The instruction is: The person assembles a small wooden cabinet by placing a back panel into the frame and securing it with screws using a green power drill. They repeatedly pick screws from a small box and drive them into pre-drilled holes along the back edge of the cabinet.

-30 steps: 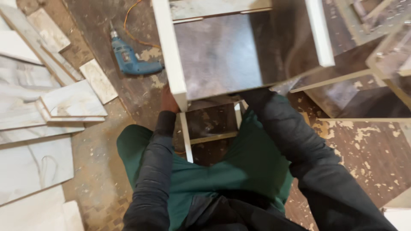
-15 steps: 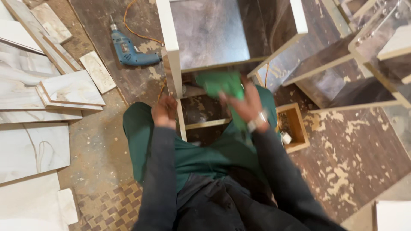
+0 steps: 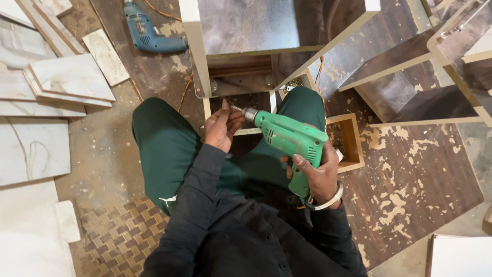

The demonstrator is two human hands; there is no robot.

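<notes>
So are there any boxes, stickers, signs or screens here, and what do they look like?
Small open wooden box: on the floor by the person's right knee, square, light wood, dark bits inside.
Green drill: in the right hand, the left hand at its tip; no sticker can be made out.
No signs or screens.

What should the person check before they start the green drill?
1. Grip: right hand wraps the green drill handle. Ok.
2. Fingers clear of the tip: left hand touches the chuck. Not ok.
3. Bit seated: the tip is hidden by the fingers. Cannot tell.
4. Cord free: an orange cord runs by the wooden cabinet, but its path to the drill is hidden. Cannot tell.
5. Aim: the drill points toward the cabinet's lower edge, not yet touching. Ok.
6. Blue drill lies on the floor, well aside. Ok.
</notes>
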